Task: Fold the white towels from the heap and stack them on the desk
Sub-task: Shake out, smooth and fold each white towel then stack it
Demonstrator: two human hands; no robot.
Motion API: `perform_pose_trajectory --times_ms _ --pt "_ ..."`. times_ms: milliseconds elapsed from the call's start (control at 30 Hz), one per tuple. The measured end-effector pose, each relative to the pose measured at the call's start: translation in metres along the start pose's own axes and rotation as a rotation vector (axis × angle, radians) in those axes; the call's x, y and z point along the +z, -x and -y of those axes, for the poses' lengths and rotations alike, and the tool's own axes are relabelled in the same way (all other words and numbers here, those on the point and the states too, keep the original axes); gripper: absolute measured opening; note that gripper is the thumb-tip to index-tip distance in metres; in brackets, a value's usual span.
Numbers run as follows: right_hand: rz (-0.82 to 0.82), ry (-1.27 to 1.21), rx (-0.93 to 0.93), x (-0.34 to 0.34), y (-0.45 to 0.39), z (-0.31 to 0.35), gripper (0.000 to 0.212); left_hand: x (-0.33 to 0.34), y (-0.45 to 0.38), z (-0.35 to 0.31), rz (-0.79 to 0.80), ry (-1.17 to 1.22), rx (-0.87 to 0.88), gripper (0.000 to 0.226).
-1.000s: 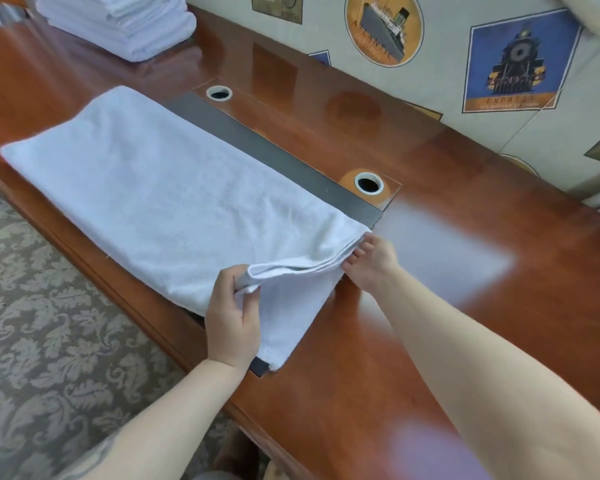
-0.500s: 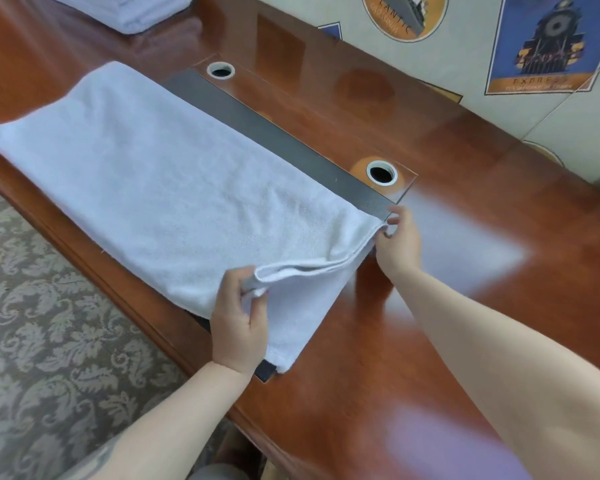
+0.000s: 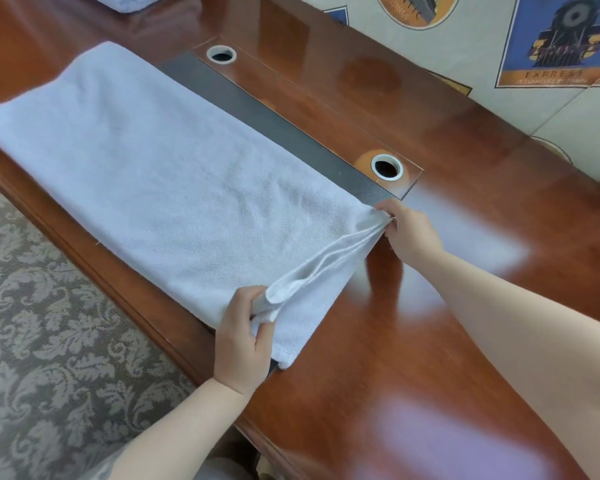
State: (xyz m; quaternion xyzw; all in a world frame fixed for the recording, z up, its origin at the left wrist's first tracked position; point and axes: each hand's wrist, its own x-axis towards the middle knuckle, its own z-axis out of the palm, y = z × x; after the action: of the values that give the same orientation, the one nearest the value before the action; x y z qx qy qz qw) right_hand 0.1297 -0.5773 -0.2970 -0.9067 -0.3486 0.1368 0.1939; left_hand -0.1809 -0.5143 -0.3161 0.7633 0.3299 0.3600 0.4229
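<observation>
Two hands pinch towel's near corners, L hand, R hand, white terry towel, glossy wood desk

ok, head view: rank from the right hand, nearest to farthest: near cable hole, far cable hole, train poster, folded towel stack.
From the right hand:
1. Near cable hole, just beyond the hand.
2. Far cable hole, up-left along the dark strip.
3. Train poster, on the wall, upper right.
4. Folded towel stack, top-left edge of frame.

Left hand pinching, fingers curled; right hand pinching, arm extended.
</observation>
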Motion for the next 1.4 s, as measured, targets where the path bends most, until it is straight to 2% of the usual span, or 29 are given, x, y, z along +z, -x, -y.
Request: perform_pose_trajectory --times_ms 67,200,333,533,700,867,967,1067,1167,1267,1367,1400 --pt "0.033 0.028 -0.005 -0.003 -0.001 0.003 0.039 0.001 0.004 0.001 -0.023 0.017 -0.052 0.016" --pt "0.099 -0.197 0.061 -0.009 -0.006 0.004 0.034 0.005 -0.002 -0.001 -0.145 0.056 -0.138 0.016" --pt "0.071 -0.227 0.07 -0.007 -0.007 0.005 0.035 0.002 0.0 -0.001 -0.1 0.035 -0.09 0.021" --pt "0.086 -0.477 0.333 -0.008 -0.017 0.01 0.048 0.006 0.002 0.004 -0.055 -0.016 -0.09 0.016" --pt "0.111 -0.518 0.37 0.0 -0.022 0.01 0.03 0.005 0.008 0.007 0.126 -0.132 0.154 0.019" --pt "-0.012 -0.295 0.214 0.008 -0.019 0.005 0.034 0.001 0.008 0.012 0.185 -0.399 0.3 0.022" --pt "-0.077 -0.272 0.206 0.016 -0.015 0.006 0.035 -0.004 0.013 0.014 0.223 -0.542 0.402 0.016" --pt "-0.124 -0.269 0.23 0.021 -0.01 0.008 0.035 -0.013 0.018 0.014 0.335 -0.614 0.443 0.018" --pt "-0.098 -0.265 0.262 0.019 -0.011 0.011 0.035 -0.024 0.021 0.012 0.473 -0.761 0.493 0.038" --pt "-0.068 -0.25 0.285 0.012 -0.011 0.015 0.032 -0.03 0.014 0.007 0.575 -0.946 0.551 0.045" --pt "-0.06 -0.218 0.297 -0.005 -0.012 0.021 0.034 -0.033 0.0 0.002 0.55 -1.004 0.715 0.033" --pt "-0.058 -0.206 0.295 -0.012 -0.014 0.025 0.034 -0.034 -0.005 0.003 0.515 -1.003 0.779 0.036"
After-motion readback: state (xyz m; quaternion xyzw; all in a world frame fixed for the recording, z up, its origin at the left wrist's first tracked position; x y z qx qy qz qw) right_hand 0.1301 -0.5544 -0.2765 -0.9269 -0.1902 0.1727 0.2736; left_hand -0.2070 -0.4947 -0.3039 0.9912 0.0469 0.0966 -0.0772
